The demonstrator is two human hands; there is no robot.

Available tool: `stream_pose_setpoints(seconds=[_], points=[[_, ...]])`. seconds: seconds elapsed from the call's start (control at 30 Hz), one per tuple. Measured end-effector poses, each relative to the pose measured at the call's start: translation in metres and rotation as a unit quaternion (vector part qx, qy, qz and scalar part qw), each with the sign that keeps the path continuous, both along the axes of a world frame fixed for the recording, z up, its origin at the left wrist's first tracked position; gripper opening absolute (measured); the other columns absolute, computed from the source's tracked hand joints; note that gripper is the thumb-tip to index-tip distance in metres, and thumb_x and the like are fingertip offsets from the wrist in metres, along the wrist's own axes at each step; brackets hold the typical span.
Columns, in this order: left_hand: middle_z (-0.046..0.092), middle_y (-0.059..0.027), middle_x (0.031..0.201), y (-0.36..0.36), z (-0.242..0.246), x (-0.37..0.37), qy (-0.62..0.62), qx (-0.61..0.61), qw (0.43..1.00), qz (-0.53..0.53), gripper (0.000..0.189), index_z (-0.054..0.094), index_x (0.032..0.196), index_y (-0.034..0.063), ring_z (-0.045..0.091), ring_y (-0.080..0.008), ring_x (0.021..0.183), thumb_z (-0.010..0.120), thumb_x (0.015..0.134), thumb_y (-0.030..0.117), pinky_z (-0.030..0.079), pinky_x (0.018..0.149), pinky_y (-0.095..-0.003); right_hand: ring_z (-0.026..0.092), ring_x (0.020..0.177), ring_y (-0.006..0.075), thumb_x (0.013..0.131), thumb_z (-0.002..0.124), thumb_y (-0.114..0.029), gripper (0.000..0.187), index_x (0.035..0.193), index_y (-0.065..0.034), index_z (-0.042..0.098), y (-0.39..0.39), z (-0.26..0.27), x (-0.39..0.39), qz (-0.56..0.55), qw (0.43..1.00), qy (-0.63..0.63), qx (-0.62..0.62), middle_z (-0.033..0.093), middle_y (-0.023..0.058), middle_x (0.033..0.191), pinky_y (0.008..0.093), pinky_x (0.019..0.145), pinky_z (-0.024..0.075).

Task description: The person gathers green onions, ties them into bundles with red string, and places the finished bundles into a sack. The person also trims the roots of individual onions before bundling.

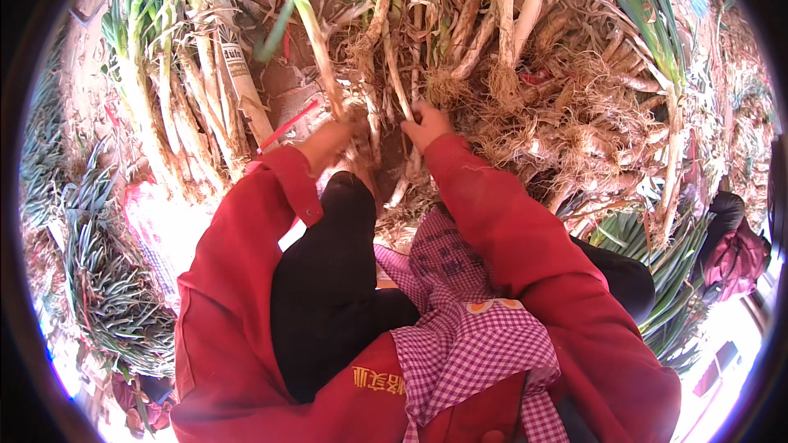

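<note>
My left hand [329,141], blurred, is at the root end of a green onion [317,43] that stands tilted with its green leaves up; whether the fingers grip it cannot be made out. To its right, my right hand [428,126] has thumb and forefinger closed on the thin pale stalk of another green onion [394,71]. Beyond both hands stand several green onions [506,12] with brown, dry outer skins and hanging roots. A thin red strip [289,126] sticks out above my left wrist.
Upright green onions [141,92] lean in a bunch at the left, with a printed tube [237,67] among them. A heap of rooted onions [585,129] lies at the right. Bundled green leaves [123,301] are at the lower left, and a purple cloth bundle [735,264] at the far right.
</note>
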State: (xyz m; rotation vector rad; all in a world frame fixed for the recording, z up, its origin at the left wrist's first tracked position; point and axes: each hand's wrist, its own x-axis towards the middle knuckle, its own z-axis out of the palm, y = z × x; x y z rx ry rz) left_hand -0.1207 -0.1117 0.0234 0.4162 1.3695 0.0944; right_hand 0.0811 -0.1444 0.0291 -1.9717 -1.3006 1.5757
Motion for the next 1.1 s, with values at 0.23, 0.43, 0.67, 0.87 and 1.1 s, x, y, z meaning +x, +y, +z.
stream_pose_setpoints(seconds=[0.23, 0.43, 0.67, 0.87, 1.1], points=[[0.064, -0.0156, 0.083, -0.006, -0.047, 0.034, 0.212, 0.168, 0.920, -0.282, 0.044, 0.063, 0.094, -0.0047, 0.064, -0.0268, 0.072, 0.070, 0.074, 0.034, 0.051, 0.061, -0.0360, 0.047, 0.052, 0.0125, 0.085, 0.054, -0.009, 0.024, 0.105, 0.0052, 0.053, 0.021, 0.059, -0.002, -0.333, 0.785, 0.518, -0.073, 0.055, 0.0059, 0.074, 0.0292, 0.049, 0.0456], [0.063, -0.0142, 0.107, 0.016, -0.024, 0.029, 0.070, 0.129, 0.962, -0.231, 0.041, 0.061, 0.108, 0.0008, 0.059, -0.0224, 0.099, 0.061, 0.081, 0.031, 0.044, 0.077, -0.0331, 0.048, 0.051, 0.0124, 0.085, 0.056, -0.010, 0.025, 0.104, 0.0060, 0.053, 0.031, 0.083, 0.008, -0.315, 0.773, 0.547, -0.062, 0.055, 0.0064, 0.073, 0.0276, 0.047, 0.0461], [0.045, -0.0227, 0.130, -0.018, 0.055, 0.009, -0.369, -0.087, 0.910, 0.166, 0.056, 0.042, 0.128, 0.0012, 0.048, -0.0343, 0.118, 0.044, 0.092, 0.044, 0.038, 0.101, -0.0472, 0.056, 0.061, 0.0137, 0.084, 0.065, -0.024, 0.036, 0.106, 0.0040, 0.059, 0.027, 0.069, 0.005, -0.130, 0.968, 0.215, -0.013, 0.063, 0.0094, 0.084, 0.0275, 0.057, 0.0484], [0.050, -0.0184, 0.127, -0.038, 0.055, 0.012, -0.426, -0.129, 0.881, 0.162, 0.058, 0.042, 0.129, 0.0011, 0.051, -0.0334, 0.113, 0.044, 0.092, 0.045, 0.041, 0.096, -0.0481, 0.061, 0.088, 0.0279, 0.090, 0.051, -0.038, 0.042, 0.105, -0.0001, 0.061, 0.038, 0.062, -0.016, 0.121, 0.976, -0.117, 0.137, 0.061, 0.0200, 0.100, 0.0414, 0.076, 0.0471], [0.055, -0.0180, 0.119, -0.040, 0.059, 0.010, -0.444, -0.163, 0.860, 0.192, 0.050, 0.041, 0.129, 0.0011, 0.053, -0.0346, 0.109, 0.044, 0.093, 0.036, 0.039, 0.097, -0.0481, 0.057, 0.098, 0.0397, 0.086, 0.053, -0.044, 0.055, 0.129, -0.0112, 0.046, 0.121, 0.057, -0.044, 0.086, 0.956, -0.186, 0.211, 0.052, 0.0268, 0.115, 0.0435, 0.084, 0.0467]])
